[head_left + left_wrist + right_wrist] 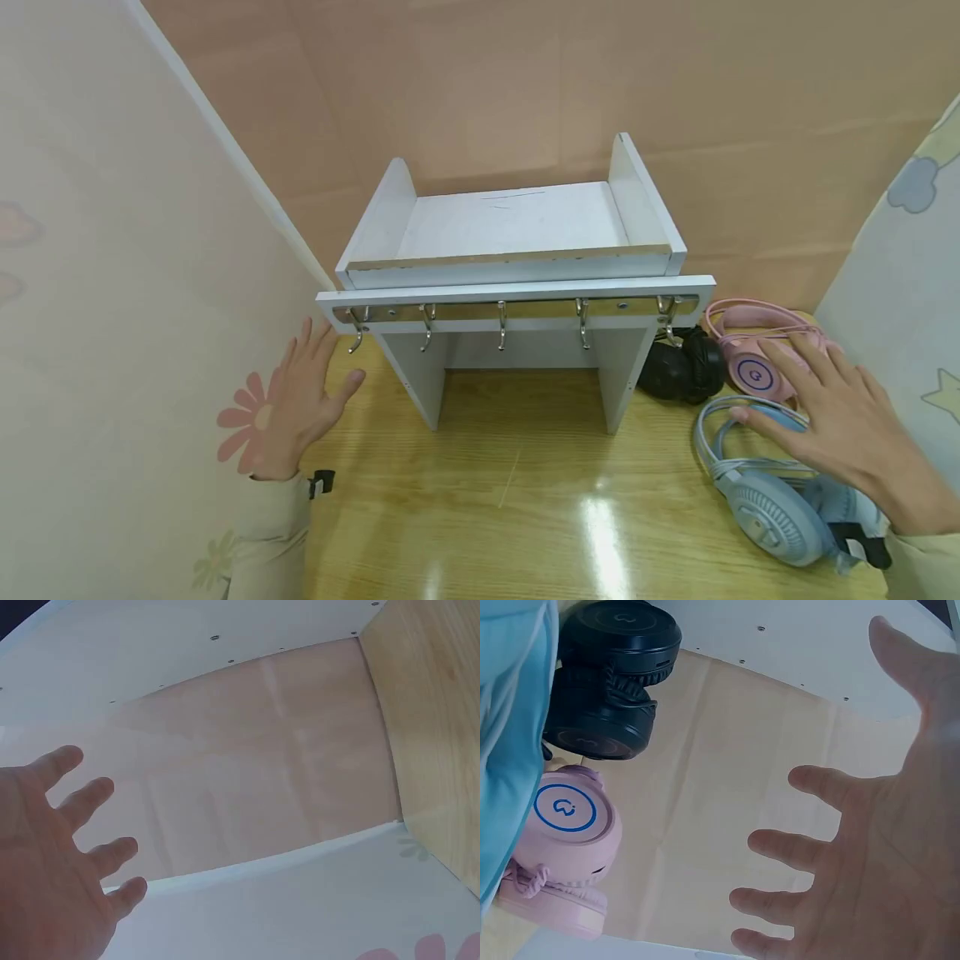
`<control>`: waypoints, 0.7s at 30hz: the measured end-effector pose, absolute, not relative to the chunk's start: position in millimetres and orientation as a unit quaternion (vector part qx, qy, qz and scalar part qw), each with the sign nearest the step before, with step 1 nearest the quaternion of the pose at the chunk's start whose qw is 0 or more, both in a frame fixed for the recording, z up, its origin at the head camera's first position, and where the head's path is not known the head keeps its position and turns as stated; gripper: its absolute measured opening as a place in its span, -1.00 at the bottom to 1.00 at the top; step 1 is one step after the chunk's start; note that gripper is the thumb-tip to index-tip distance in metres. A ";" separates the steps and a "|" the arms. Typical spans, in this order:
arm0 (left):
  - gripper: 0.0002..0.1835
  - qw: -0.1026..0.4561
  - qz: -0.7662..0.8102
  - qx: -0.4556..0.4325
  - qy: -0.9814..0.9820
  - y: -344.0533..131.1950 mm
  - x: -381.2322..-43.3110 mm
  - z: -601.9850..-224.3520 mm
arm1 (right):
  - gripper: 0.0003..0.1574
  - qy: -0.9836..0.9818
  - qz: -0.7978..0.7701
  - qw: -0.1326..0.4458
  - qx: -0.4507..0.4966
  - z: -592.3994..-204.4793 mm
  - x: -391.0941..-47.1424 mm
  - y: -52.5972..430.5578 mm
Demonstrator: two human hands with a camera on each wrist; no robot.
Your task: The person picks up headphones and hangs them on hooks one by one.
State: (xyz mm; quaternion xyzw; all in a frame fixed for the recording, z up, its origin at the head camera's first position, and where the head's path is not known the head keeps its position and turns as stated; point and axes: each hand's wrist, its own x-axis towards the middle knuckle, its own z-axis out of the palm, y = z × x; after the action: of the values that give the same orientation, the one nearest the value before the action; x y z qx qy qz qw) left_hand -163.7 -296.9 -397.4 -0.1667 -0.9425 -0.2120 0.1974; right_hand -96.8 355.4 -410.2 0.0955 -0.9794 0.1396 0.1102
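A white shelf unit (pixel 517 271) stands mid-view in the head view, with a row of several metal hooks (pixel 502 325) along its front rail. My left hand (pixel 303 400) hovers beside its left side, fingers spread and holding nothing. Over on the right, my right hand (pixel 843 417) is spread above the light blue headphones (pixel 776 512), also holding nothing. Pink headphones (pixel 757 371) lie behind them, and black headphones (pixel 686 367) sit against the shelf's right side. The right wrist view shows the black pair (pixel 607 682) beside the pink pair (pixel 566 832).
The wooden tabletop (pixel 480 508) reflects light near its front. A pale wall panel with flower prints (pixel 247 417) borders the left, and another with star and cloud prints (pixel 911 187) borders the right. Brown paper (pixel 525 92) covers the back.
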 end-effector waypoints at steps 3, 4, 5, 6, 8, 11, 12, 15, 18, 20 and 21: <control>-0.17 0.220 -0.237 -0.181 -0.929 -296.6 -164.4 -394.0 | 0.30 -0.980 0.139 0.109 0.094 -412.1 -93.7 357.1; -0.17 0.227 -0.247 -0.186 -0.923 -296.2 -164.6 -392.7 | 0.30 -0.980 0.139 0.109 0.093 -412.7 -92.9 357.7; -0.16 0.237 -0.255 -0.192 -0.918 -295.9 -165.1 -391.4 | 0.29 -0.980 0.141 0.108 0.091 -413.3 -92.2 358.3; -0.13 0.245 -0.264 -0.200 -0.911 -295.6 -165.9 -389.7 | 0.28 -0.980 0.140 0.108 0.091 -414.0 -91.7 358.9; -0.07 0.268 -0.282 -0.224 -0.894 -294.9 -169.0 -385.7 | 0.28 -0.980 0.142 0.106 0.089 -415.2 -91.2 359.7; -0.01 0.303 -0.298 -0.263 -0.866 -293.6 -174.1 -380.3 | 0.27 -0.979 0.147 0.107 0.090 -417.1 -90.5 361.4; -0.01 0.311 -0.301 -0.273 -0.859 -293.1 -175.5 -378.4 | 0.26 -0.979 0.149 0.108 0.090 -417.7 -90.1 362.0; 0.00 0.330 -0.312 -0.290 -0.842 -291.1 -178.3 -373.7 | 0.25 -0.978 0.154 0.112 0.089 -420.2 -88.7 364.2; 0.02 0.333 -0.328 -0.294 -0.834 -289.2 -180.4 -369.3 | 0.24 -0.977 0.158 0.113 0.088 -423.3 -86.9 366.9; 0.03 0.331 -0.339 -0.297 -0.829 -287.5 -181.9 -366.7 | 0.25 -0.976 0.164 0.113 0.088 -425.7 -85.4 369.1; 0.03 0.330 -0.343 -0.297 -0.828 -286.6 -182.4 -365.6 | 0.25 -0.976 0.168 0.112 0.088 -426.9 -84.4 370.3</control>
State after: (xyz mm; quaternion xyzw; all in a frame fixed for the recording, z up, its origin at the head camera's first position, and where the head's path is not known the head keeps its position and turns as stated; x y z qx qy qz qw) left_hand -182.4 -286.6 -365.6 -0.2971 -0.8276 -0.3432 0.3302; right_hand -84.4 370.3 -426.9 0.0879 -0.9755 0.1679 0.1115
